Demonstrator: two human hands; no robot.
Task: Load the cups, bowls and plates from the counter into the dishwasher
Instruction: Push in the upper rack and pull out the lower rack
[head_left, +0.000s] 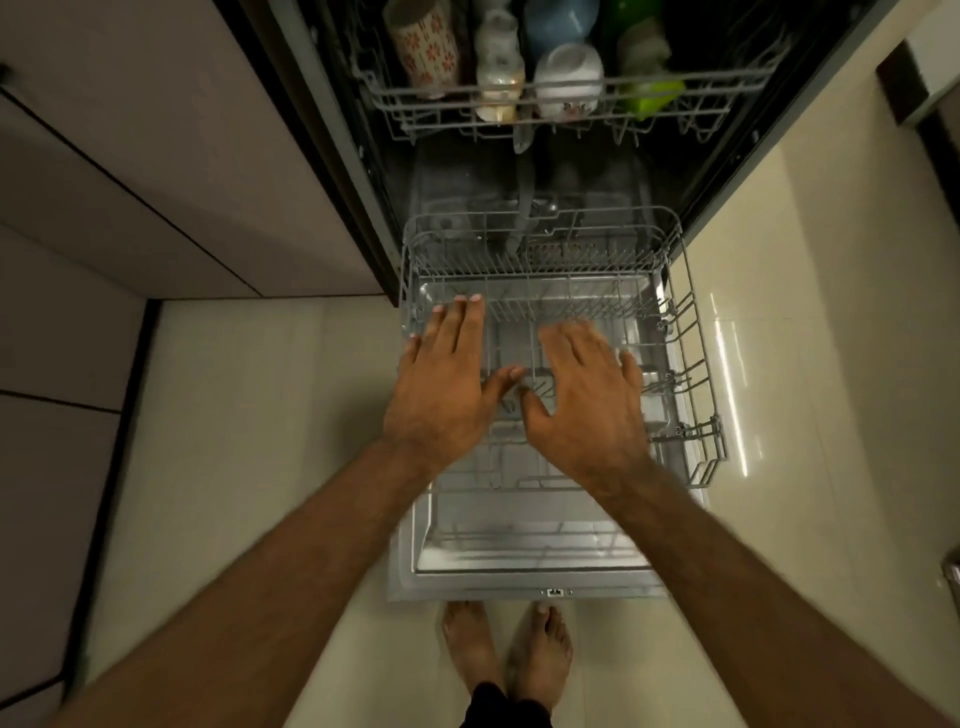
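Note:
The dishwasher stands open with its door (530, 584) folded down flat in front of me. The grey wire lower rack (691, 364) is pulled out over the door and holds no dishes. My left hand (449, 387) and my right hand (587, 400) hover side by side above the rack, palms down, fingers spread and straight, holding nothing. The upper rack (561, 98) sits further back and carries a floral cup (423, 47), a clear glass (498, 67), a white cup (569, 73), a blue bowl (561, 21) and a green cup (647, 78).
Beige cabinet fronts (130, 182) run along the left of the dishwasher. Cream floor tiles (249, 441) lie on both sides of the open door. My bare feet (506, 654) stand just before the door's front edge. No counter is in view.

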